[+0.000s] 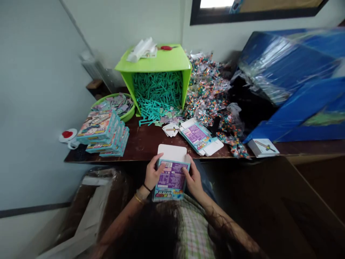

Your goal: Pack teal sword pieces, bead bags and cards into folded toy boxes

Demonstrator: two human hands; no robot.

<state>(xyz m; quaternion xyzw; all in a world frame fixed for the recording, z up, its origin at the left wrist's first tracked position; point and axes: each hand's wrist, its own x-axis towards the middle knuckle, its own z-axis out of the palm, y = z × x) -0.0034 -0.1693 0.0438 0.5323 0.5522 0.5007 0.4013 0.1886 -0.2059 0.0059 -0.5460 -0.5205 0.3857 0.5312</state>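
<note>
From the head view we see the small carton (171, 180) held upright just off the near edge of the table (145, 142), its long axis running away from us and its white top flap open and pointing toward the table. Our left hand (152, 175) grips its left side and our right hand (193, 180) its right, both equally near, fingers curled on the purple printed face.

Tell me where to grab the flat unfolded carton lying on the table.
Take the flat carton by its white flap at the near right corner, coming from the table's front edge: that flap lies close to the edge, while bead packets crowd its far side.
</note>
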